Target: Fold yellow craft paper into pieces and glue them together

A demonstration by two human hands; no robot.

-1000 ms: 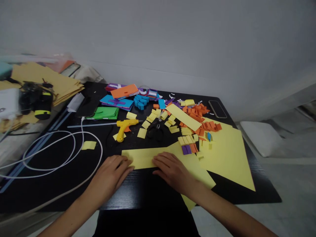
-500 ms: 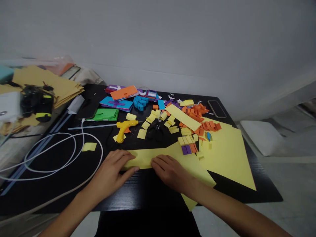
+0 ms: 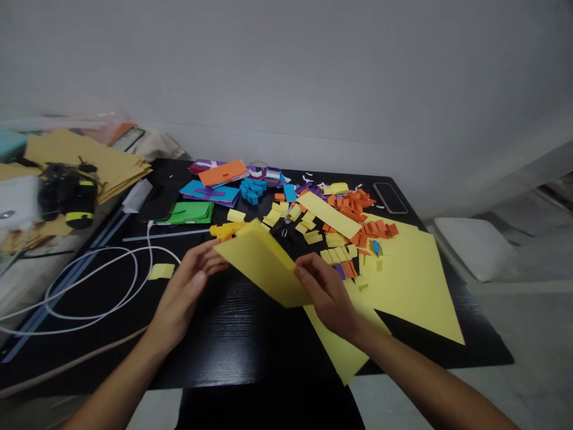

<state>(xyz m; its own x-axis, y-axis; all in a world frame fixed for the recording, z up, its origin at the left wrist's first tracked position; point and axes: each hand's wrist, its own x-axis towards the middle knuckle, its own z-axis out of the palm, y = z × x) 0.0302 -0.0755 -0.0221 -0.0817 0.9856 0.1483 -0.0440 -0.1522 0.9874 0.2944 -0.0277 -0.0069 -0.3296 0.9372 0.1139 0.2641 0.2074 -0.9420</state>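
A yellow paper strip (image 3: pixel 264 263) is raised off the black table (image 3: pixel 250 334), folded over, with its far end tilted up. My left hand (image 3: pixel 185 286) pinches its left end. My right hand (image 3: pixel 326 292) grips its right part, thumb on top. The strip runs on into a large yellow sheet (image 3: pixel 412 286) that lies flat at the right. Behind the raised paper, a yellow glue gun (image 3: pixel 221 230) and black scissors (image 3: pixel 286 234) are partly hidden.
Small yellow, orange and purple paper pieces (image 3: pixel 344 233) litter the middle of the table. Coloured paper stacks (image 3: pixel 215 185) lie at the back, a phone (image 3: pixel 390 197) at the back right. A white cable (image 3: pixel 98 280) loops at the left beside brown envelopes (image 3: pixel 85 155).
The strip lay flat under both pressing hands; now both hands have lifted it off the table and turned its folded end upward.
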